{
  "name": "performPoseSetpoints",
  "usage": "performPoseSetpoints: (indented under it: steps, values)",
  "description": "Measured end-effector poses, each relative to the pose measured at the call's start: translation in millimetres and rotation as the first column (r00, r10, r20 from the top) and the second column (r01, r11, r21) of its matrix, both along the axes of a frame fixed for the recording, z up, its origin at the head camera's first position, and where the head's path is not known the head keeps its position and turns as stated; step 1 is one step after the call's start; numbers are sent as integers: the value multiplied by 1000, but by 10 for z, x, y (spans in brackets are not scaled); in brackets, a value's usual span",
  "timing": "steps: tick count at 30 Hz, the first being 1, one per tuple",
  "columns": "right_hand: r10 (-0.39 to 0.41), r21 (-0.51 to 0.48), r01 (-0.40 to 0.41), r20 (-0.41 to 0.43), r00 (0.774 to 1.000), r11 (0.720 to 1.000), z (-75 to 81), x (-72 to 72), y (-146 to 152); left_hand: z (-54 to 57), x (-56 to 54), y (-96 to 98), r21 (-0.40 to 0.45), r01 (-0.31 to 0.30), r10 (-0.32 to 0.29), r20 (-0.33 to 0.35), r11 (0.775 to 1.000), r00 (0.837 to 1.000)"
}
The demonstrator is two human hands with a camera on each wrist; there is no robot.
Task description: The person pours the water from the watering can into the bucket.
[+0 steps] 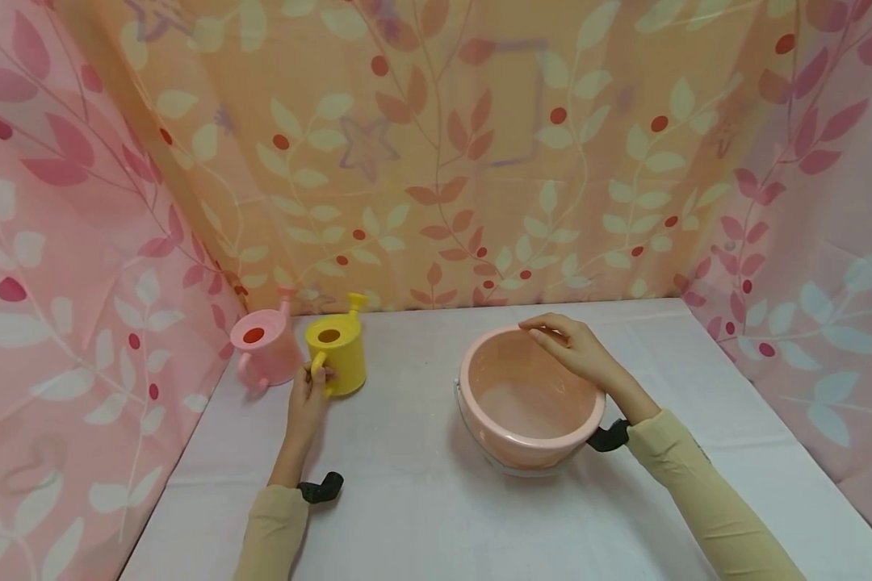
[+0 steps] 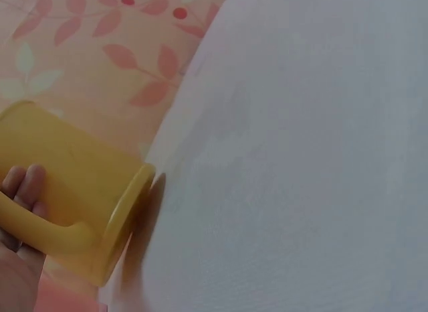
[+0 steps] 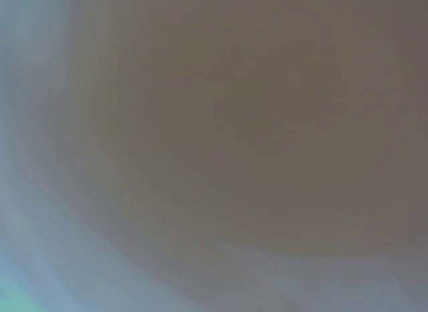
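Observation:
My left hand (image 1: 309,395) grips the handle of a yellow watering can (image 1: 349,363), its fingers passed behind the handle's curve. In the left wrist view the yellow can (image 2: 87,185) lies across the left edge, fingers (image 2: 30,185) against its side. A pink watering can (image 1: 279,355) stands just left of it. On the right, a round pink bucket (image 1: 534,407) faces up with nothing inside. My right hand (image 1: 574,351) holds its far right rim, thumb over the inner side. The right wrist view is a brownish blur.
A white cloth covers the table (image 1: 400,452). Patterned fabric (image 1: 436,161) hangs along the back and both sides, with the two cans close to the back left corner. A wire handle (image 1: 459,391) hangs at the bucket's left side.

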State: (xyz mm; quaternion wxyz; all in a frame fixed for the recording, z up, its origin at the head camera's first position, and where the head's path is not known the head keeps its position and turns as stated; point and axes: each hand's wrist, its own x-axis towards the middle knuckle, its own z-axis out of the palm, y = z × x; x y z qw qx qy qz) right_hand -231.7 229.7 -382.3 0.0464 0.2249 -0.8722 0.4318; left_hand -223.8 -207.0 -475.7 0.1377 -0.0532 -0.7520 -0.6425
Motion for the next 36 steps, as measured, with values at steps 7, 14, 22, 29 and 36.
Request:
performPoseSetpoints:
  steps: [7, 14, 22, 29, 36]
  values:
    - [9, 15, -9, 0, 1000, 1000, 229, 173, -105, -184, -190, -99, -1, 9, -9, 28, 1000, 1000]
    - [11, 2, -11, 19, 1000, 1000, 232, 183, -107, -316, -288, -137, -13, -4, 3, -11, 1000, 1000]
    - [12, -5, -12, 15, 1000, 1000, 232, 176, -107, -243, -272, -127, -29, 38, -37, 44, 999, 998]
    - [8, -5, -8, 20, 1000, 1000, 230, 174, -104, -116, -196, -72, -69, 28, -24, 65, 997, 998]
    - [18, -14, -18, 7, 1000, 1000, 231, 157, -97, -306, -318, -148, -100, -5, 17, 117, 995, 993]
